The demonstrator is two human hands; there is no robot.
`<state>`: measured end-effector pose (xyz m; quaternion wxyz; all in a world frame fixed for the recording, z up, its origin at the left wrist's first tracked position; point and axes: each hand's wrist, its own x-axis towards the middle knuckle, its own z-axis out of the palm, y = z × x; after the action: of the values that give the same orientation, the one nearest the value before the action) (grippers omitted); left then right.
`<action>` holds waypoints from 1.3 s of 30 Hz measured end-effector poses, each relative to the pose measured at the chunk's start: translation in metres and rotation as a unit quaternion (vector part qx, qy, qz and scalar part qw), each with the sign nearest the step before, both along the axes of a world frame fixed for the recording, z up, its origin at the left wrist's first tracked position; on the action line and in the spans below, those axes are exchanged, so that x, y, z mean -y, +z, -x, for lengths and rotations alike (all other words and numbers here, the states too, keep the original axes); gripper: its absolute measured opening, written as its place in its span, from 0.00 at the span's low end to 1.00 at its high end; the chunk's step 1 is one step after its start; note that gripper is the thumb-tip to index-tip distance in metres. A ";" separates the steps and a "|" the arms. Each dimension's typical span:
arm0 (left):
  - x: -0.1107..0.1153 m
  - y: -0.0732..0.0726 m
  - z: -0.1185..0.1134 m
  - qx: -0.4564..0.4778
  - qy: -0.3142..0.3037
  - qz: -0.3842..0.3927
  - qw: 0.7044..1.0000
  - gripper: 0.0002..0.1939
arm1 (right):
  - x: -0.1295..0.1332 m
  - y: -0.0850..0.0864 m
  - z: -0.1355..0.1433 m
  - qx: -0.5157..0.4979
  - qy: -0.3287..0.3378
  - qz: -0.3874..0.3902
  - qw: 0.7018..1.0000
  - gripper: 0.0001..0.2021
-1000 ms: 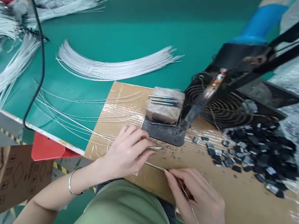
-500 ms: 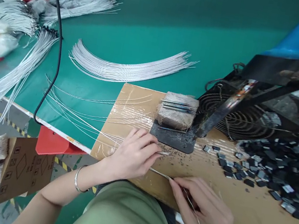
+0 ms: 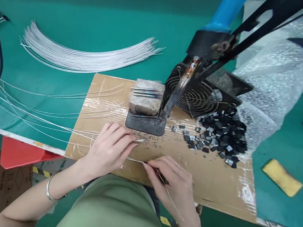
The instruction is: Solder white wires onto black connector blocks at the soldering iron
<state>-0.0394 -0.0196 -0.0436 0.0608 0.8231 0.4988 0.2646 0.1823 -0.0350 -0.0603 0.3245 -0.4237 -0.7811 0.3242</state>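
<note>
Thin white wires (image 3: 36, 122) run from the left across the cardboard into my left hand (image 3: 111, 147), which is closed around them over the cardboard, their ends poking out past the fingertips. One more wire (image 3: 135, 160) stretches between my two hands. My right hand (image 3: 173, 183) pinches it between thumb and forefinger, with something small and dark at the fingertips. The wire's thin tail curls back over my right palm and wrist. Just beyond my left hand sits a wrapped block (image 3: 144, 106) with several thin metal rods lying on top, on a dark metal plate (image 3: 146, 125).
A blue-handled tool with a metal tube (image 3: 181, 85) slants down towards the plate. Behind it lies a round-grilled fan (image 3: 197, 98). Small black pieces (image 3: 223, 135) are heaped on the right of the cardboard (image 3: 223, 187). Further out are a wire bundle (image 3: 88, 56), bubble wrap (image 3: 275, 84) and a yellow sponge (image 3: 282, 177).
My view has swung to the right, bringing the sponge and bubble wrap into sight. Both hands keep their grips on the wires, with little visible movement against the cardboard.
</note>
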 end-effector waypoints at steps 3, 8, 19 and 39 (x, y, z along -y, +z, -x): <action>-0.001 -0.001 0.000 0.000 0.004 -0.010 1.000 0.06 | 0.000 0.000 0.000 -0.001 0.002 0.005 1.000 0.06; -0.002 0.000 0.000 -0.014 -0.002 -0.025 1.000 0.06 | 0.001 0.001 -0.001 0.005 -0.002 0.013 1.000 0.06; -0.004 0.000 -0.009 -0.063 0.010 -0.047 0.997 0.06 | -0.001 0.003 0.001 -0.003 -0.005 0.006 1.000 0.06; 0.000 0.024 -0.011 0.046 0.049 0.030 0.997 0.08 | -0.001 0.003 0.001 -0.004 -0.011 0.002 1.000 0.06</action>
<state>-0.0288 -0.0200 -0.0194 0.0956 0.7825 0.5429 0.2894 0.1810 -0.0345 -0.0577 0.3305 -0.4317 -0.7743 0.3238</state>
